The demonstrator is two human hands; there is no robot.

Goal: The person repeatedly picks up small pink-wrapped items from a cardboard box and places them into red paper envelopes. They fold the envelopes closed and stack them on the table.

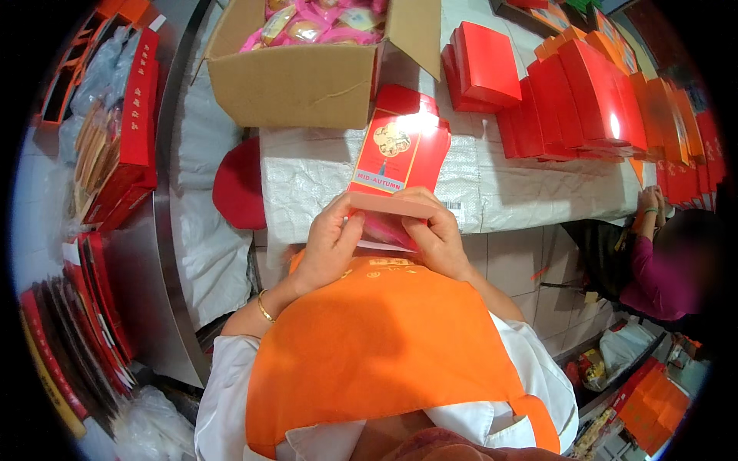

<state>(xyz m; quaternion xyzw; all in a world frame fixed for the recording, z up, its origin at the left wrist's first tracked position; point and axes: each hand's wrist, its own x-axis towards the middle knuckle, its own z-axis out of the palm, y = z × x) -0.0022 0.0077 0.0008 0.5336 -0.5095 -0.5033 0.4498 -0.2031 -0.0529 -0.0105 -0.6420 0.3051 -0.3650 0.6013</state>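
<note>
Both my hands hold a small paperboard box [398, 206] at the table's near edge, just above my orange apron. My left hand [326, 245] grips its left end, with the thumb at the opening. At the opposite end, the fingers of my right hand [438, 239] are bent over the edge. A pale flap faces me, and something pink [380, 227] shows between my thumbs; the rest of it is hidden. Right beyond my hands lies a stack of flat red printed cartons [375, 161], the top one bearing a gold flower-shaped picture and writing.
A brown cardboard box [294, 86] of pink-wrapped, round packaged goods [305, 29] stands at the back. Red boxes [576, 104] are stacked on the right of the white-sheeted table [369, 155]. A red stool seat [239, 184] is at left. Another person [663, 271] sits at right.
</note>
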